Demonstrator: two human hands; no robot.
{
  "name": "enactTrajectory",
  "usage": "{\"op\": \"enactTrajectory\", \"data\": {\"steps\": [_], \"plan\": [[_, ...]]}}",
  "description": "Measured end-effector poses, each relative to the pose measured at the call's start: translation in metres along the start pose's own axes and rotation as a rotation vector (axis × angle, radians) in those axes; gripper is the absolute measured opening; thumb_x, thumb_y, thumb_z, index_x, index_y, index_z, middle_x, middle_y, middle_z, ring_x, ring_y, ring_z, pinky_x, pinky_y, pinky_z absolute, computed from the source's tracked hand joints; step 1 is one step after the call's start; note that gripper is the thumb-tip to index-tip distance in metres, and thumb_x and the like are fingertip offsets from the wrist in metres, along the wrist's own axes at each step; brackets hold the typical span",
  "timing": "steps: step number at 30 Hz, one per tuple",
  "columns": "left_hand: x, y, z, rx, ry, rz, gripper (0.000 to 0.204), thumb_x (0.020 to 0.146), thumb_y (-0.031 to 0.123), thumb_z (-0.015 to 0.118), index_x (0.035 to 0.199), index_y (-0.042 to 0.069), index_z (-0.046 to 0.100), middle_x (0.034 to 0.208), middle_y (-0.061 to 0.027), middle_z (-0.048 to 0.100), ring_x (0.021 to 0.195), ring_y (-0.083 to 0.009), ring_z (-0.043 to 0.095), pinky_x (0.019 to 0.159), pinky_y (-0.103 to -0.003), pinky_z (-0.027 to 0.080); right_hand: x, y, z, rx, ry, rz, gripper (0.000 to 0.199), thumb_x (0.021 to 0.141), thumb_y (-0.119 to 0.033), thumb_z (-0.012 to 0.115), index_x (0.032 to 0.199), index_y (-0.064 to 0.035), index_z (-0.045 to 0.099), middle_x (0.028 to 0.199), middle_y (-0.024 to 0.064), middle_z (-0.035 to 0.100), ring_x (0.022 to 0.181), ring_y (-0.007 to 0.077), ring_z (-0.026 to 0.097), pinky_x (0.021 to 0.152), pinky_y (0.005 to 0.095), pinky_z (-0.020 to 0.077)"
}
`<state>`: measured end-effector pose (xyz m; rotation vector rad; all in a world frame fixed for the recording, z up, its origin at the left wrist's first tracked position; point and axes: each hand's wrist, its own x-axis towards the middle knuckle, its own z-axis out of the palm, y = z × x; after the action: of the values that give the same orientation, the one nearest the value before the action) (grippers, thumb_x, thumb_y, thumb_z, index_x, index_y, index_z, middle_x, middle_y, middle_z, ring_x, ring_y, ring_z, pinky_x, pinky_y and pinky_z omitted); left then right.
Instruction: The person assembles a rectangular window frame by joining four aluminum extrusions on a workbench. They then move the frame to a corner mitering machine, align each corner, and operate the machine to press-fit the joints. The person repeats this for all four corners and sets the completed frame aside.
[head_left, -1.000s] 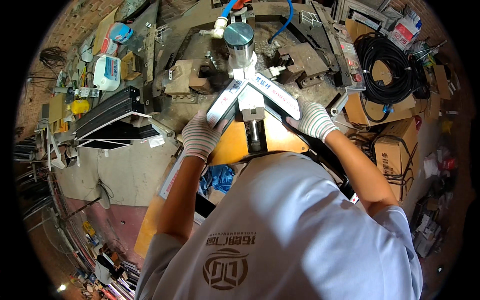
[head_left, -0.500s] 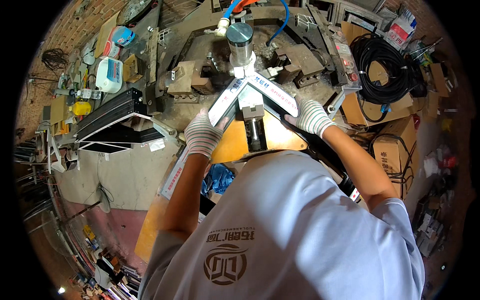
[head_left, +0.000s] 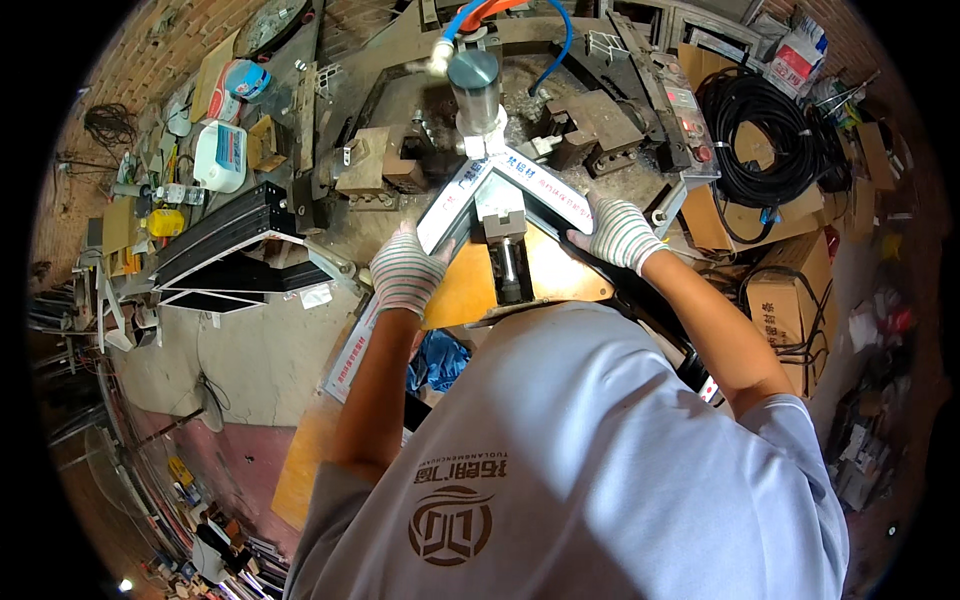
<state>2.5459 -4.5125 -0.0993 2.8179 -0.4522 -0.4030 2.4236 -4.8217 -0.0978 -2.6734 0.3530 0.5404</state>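
Note:
Two white-and-black frame profiles meet in a mitred corner at the machine's centre. My left hand (head_left: 408, 270), in a striped glove, is wrapped round the left profile (head_left: 450, 208). In a matching glove, my right hand (head_left: 618, 235) grips the right profile (head_left: 548, 190), thumb on its inner side. A metal cylinder (head_left: 474, 88) stands upright just behind the corner. Inside the angle sits a steel clamp block (head_left: 505, 228), above a yellow board (head_left: 560, 272). The fingers under both profiles are partly hidden.
Steel jaw blocks (head_left: 375, 165) flank the corner on the machine bed. A black frame piece (head_left: 225, 235) and a white jug (head_left: 220, 157) lie to the left. Coiled black hose (head_left: 740, 150) and a cardboard box (head_left: 790, 305) stand to the right. Blue hoses run overhead.
The cylinder's top has shifted slightly left, and its hose fitting is now blurred. Both hands keep their hold on the profiles with hardly any movement.

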Motion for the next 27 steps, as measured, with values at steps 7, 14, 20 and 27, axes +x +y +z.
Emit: {"op": "enactTrajectory", "data": {"steps": [7,14,20,27], "plan": [[0.003,0.007,-0.005,0.002,-0.041,-0.052,0.058,0.08,0.045,0.082,0.113,0.001,0.064,0.103,-0.0229,0.075,0.099,-0.0378,0.073,0.087,-0.044,0.057,-0.003,0.0,-0.008,0.031,0.005,-0.002,0.075,0.084,-0.05,0.074,0.123,0.0117,0.057,0.093,0.0316,0.071,0.092,0.0444,0.071,0.084,0.048,0.0564],[0.002,0.013,-0.007,0.01,-0.022,-0.036,0.057,0.082,0.045,0.08,0.114,0.0,0.066,0.103,-0.0229,0.075,0.097,-0.0372,0.073,0.085,-0.044,0.058,-0.003,0.003,-0.011,0.054,0.026,-0.008,0.069,0.082,-0.049,0.076,0.116,0.0098,0.061,0.094,0.0319,0.071,0.092,0.0451,0.071,0.084,0.0488,0.056],[0.004,0.012,-0.002,-0.004,-0.01,-0.032,0.058,0.081,0.045,0.081,0.114,0.001,0.065,0.102,-0.0225,0.075,0.096,-0.0372,0.074,0.085,-0.044,0.058,-0.004,0.008,-0.008,0.06,0.068,-0.035,0.066,0.082,-0.049,0.076,0.112,0.0082,0.062,0.092,0.031,0.07,0.092,0.0453,0.07,0.085,0.0487,0.0554],[0.007,0.014,-0.003,0.006,-0.023,-0.044,0.059,0.081,0.046,0.081,0.114,0.0,0.065,0.103,-0.023,0.075,0.098,-0.037,0.073,0.086,-0.044,0.058,0.0,0.011,-0.009,0.063,0.063,-0.032,0.065,0.083,-0.049,0.075,0.112,0.0072,0.062,0.096,0.0307,0.07,0.094,0.0456,0.07,0.086,0.0491,0.0548]]}}
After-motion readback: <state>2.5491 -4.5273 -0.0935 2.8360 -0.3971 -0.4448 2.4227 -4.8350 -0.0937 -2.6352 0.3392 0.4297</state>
